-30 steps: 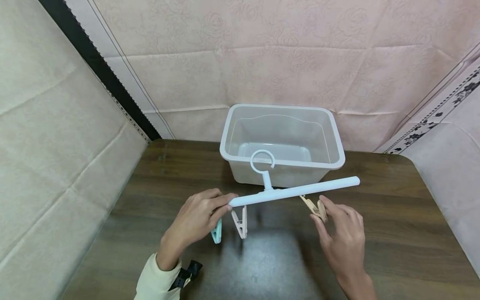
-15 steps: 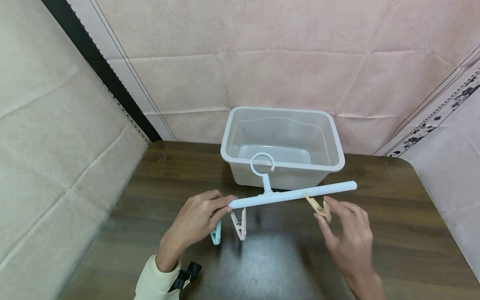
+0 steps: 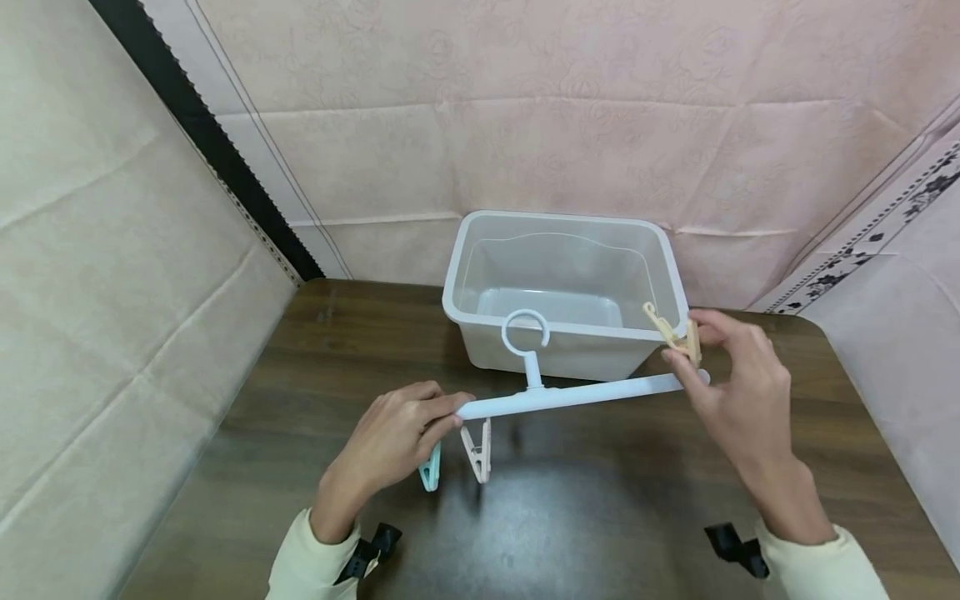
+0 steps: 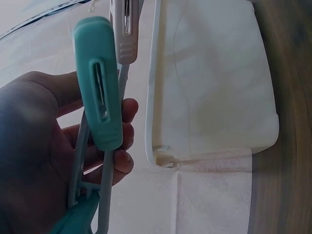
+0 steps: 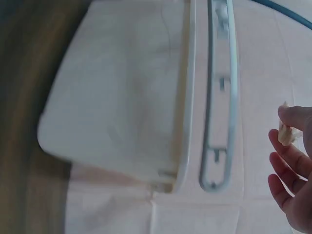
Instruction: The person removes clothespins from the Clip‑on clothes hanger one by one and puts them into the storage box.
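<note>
A pale blue hanger (image 3: pixel 570 397) is held up over the table, its round hook (image 3: pixel 526 328) overlapping the bin's front in the head view. My left hand (image 3: pixel 397 429) grips the hanger's left end. Two clothespins hang from that side: a teal clothespin (image 4: pixel 100 83) by the fingers and a pale pinkish clothespin (image 3: pixel 477 452) just to its right. My right hand (image 3: pixel 738 379) pinches a cream clothespin (image 3: pixel 678 336) between thumb and fingers. That clothespin overlaps the bin's front right rim in the head view, above the hanger's right end.
A light grey plastic bin (image 3: pixel 468 321) stands at the back of the dark wooden table (image 3: pixel 337 333). Behind it hangs a pale pink patterned cloth (image 3: pixel 585 158). More pale cloth (image 3: pixel 97 275) covers the left side. Black straps (image 3: pixel 367 554) sit at both wrists.
My right hand has moved up and to the right with the cream clothespin, away from the hanger's bar to the bin's right rim. The left hand and hanger stay nearly still.
</note>
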Demonstrator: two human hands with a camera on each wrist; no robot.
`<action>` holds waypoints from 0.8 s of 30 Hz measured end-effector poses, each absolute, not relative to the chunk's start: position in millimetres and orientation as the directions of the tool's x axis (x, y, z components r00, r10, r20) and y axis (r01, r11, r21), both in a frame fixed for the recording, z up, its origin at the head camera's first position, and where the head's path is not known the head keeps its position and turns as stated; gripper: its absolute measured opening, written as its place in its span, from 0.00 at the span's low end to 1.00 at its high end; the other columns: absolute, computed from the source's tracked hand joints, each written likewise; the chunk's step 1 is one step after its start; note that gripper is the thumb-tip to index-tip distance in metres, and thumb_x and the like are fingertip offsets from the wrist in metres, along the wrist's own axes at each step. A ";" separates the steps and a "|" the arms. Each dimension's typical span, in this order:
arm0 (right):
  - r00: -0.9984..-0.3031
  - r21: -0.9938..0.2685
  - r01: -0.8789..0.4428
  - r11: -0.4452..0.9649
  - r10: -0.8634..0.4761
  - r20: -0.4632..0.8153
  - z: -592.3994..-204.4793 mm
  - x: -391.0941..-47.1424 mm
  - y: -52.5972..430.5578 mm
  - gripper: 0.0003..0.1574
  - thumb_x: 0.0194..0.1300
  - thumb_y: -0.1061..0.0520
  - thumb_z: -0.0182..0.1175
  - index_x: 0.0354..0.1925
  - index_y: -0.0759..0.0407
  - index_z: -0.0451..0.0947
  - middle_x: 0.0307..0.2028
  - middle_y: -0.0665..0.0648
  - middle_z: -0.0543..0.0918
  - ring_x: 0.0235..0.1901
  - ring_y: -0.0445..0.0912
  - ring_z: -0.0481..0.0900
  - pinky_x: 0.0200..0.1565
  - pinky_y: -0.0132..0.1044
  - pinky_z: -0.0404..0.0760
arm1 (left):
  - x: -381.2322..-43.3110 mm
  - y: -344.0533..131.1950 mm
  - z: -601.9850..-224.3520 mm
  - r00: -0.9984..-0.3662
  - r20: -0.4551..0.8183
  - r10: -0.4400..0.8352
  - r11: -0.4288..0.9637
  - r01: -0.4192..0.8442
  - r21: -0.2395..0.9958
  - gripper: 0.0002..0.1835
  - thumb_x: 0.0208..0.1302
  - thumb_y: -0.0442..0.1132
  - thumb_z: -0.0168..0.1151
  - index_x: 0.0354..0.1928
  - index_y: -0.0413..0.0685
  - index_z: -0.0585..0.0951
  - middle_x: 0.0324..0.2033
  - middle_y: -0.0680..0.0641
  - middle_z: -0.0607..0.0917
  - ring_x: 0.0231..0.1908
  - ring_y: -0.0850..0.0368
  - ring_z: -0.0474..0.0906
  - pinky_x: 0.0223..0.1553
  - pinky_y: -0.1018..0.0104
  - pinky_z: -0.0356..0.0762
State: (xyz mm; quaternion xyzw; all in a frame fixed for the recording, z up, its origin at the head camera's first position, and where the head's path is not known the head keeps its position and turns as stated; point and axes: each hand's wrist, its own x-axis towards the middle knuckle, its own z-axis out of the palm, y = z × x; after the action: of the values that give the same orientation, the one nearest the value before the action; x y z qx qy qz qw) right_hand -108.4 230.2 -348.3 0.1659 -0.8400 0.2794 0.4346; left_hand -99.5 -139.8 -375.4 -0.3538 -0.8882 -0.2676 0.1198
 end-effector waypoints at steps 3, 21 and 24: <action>-0.603 -0.336 -0.513 0.789 -0.053 0.796 -343.5 -121.0 237.1 0.32 0.64 0.44 0.69 0.53 0.68 0.77 0.33 0.65 0.82 0.36 0.60 0.76 0.37 0.46 0.68 | -99.0 -140.1 -376.3 -0.714 0.390 0.582 0.604 0.700 0.381 0.15 0.63 0.36 0.70 0.52 0.47 0.87 0.29 0.54 0.80 0.23 0.66 0.65 0.22 0.71 0.66; -0.793 -0.389 -0.406 0.827 -0.107 0.600 -343.7 -174.0 246.1 0.34 0.55 0.63 0.76 0.58 0.62 0.75 0.35 0.64 0.81 0.40 0.61 0.75 0.36 0.55 0.68 | -98.5 -145.0 -375.3 -0.722 0.368 0.586 0.626 0.691 0.361 0.14 0.64 0.37 0.69 0.52 0.47 0.87 0.29 0.54 0.79 0.23 0.65 0.66 0.22 0.71 0.65; -0.837 -0.407 -0.374 0.834 -0.113 0.536 -349.1 -182.8 248.6 0.34 0.57 0.61 0.75 0.60 0.60 0.74 0.37 0.66 0.82 0.38 0.60 0.74 0.34 0.54 0.67 | -99.0 -145.4 -375.2 -0.725 0.370 0.581 0.627 0.689 0.365 0.14 0.64 0.36 0.70 0.51 0.47 0.87 0.29 0.54 0.80 0.23 0.65 0.66 0.22 0.71 0.65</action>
State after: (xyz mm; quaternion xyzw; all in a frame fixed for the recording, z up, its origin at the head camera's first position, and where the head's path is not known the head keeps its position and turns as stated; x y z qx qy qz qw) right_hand -182.8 248.6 -349.1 0.1319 -0.9233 0.2566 0.2537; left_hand -99.0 -145.4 -375.2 -0.3546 -0.8952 -0.2469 0.1091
